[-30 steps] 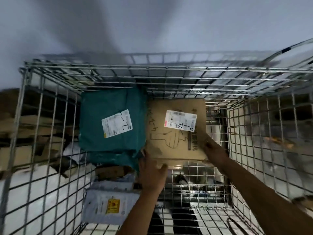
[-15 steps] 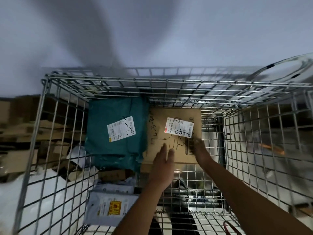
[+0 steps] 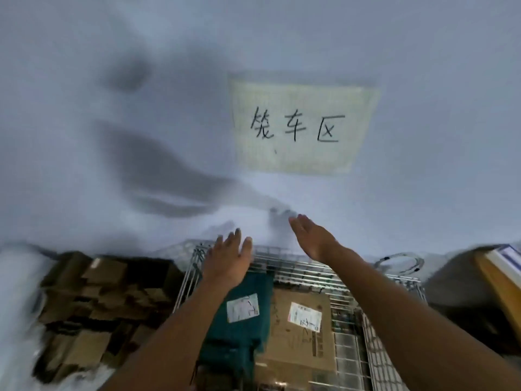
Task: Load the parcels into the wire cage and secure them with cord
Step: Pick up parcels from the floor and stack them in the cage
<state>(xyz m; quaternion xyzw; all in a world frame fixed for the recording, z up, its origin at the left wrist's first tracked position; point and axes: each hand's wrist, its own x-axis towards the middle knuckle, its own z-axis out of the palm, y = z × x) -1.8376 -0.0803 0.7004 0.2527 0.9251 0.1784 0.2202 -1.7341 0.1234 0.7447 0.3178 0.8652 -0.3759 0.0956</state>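
Both hands are lifting empty above the wire cage (image 3: 349, 273): my left hand (image 3: 229, 256) and right hand (image 3: 314, 238) are spreading flat, gripping nothing. Teal mailer bag (image 3: 239, 331) and cardboard box (image 3: 298, 342) are lying side by side inside. Handwritten wall sign (image 3: 303, 128) is hanging above.

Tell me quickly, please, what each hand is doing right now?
Left hand: open, fingers spread, holding nothing, raised above the silver wire cage.
Right hand: open, palm flat, holding nothing.
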